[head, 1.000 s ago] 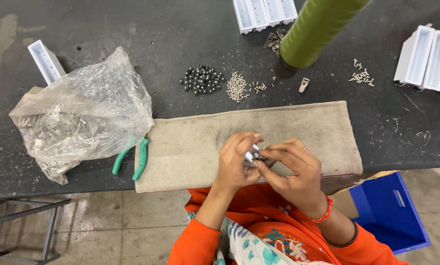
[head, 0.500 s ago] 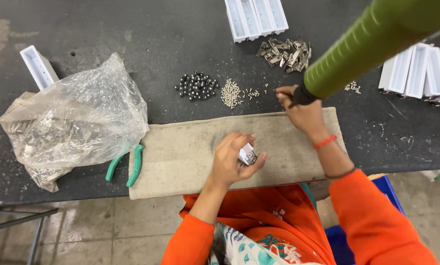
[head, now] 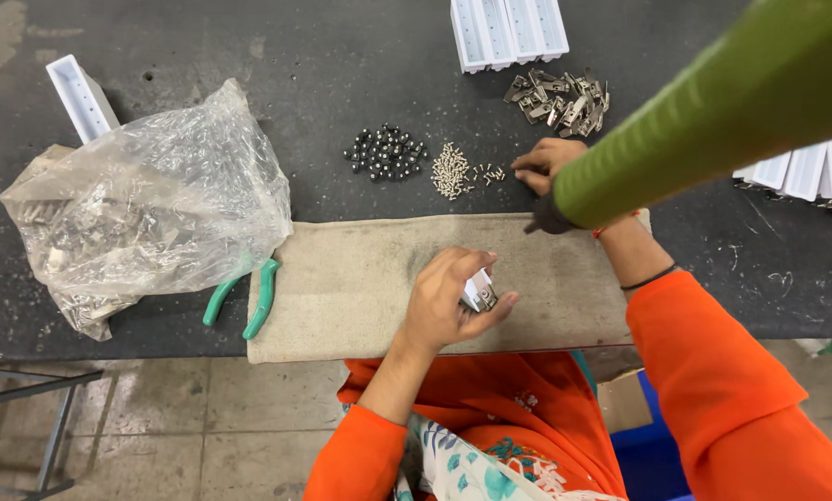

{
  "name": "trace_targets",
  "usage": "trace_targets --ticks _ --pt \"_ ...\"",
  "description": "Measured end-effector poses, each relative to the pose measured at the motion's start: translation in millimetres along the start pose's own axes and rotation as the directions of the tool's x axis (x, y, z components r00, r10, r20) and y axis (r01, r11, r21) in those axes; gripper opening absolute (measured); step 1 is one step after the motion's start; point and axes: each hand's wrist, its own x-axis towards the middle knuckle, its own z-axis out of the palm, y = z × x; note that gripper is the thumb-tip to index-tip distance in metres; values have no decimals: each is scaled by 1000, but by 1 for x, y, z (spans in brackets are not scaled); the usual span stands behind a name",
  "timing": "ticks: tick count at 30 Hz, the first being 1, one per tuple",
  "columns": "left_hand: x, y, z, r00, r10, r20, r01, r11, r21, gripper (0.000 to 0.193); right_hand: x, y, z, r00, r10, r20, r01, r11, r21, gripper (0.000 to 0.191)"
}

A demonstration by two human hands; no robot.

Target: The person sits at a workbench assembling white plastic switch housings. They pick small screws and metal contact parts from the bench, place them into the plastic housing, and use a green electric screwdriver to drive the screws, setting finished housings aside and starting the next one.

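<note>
My left hand rests over the beige cloth and holds a small white and metal part between thumb and fingers. My right hand reaches forward past the cloth, fingertips on the dark table beside a little heap of small silver screws. Whether it pinches a screw I cannot tell. A green sleeve of another person crosses above my right wrist and hides part of it.
Small black balls lie left of the screws. Metal clips are piled behind, near white plastic channels. A clear plastic bag of parts sits at left, green-handled pliers by it. More white channels are at right.
My right hand left the part and moved forward and left to the screws. My left hand keeps the part over the cloth. The view shifted closer.
</note>
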Motion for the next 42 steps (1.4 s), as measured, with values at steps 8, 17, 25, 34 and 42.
trace_targets --ticks 8,17,25,34,42 --pt "-3 0 -1 1000 16 4 -16 1000 19 56 -53 -56 -31 979 -75 -188 94 991 98 35" --pt "-9 -6 -2 999 34 34 -34 999 10 65 -108 -167 -80 953 -291 -80 300 939 166 20" --pt "-10 -3 -4 998 -22 56 20 999 31 68 -93 -187 -86 908 -411 82 413 911 -12 16" --pt "-9 0 -7 998 -28 51 26 999 46 65 -89 -192 -90 884 -445 145 451 892 -9 19" --pt "-11 1 -8 999 -14 35 13 999 42 63 -97 -183 -70 984 -170 46 153 956 249 14"
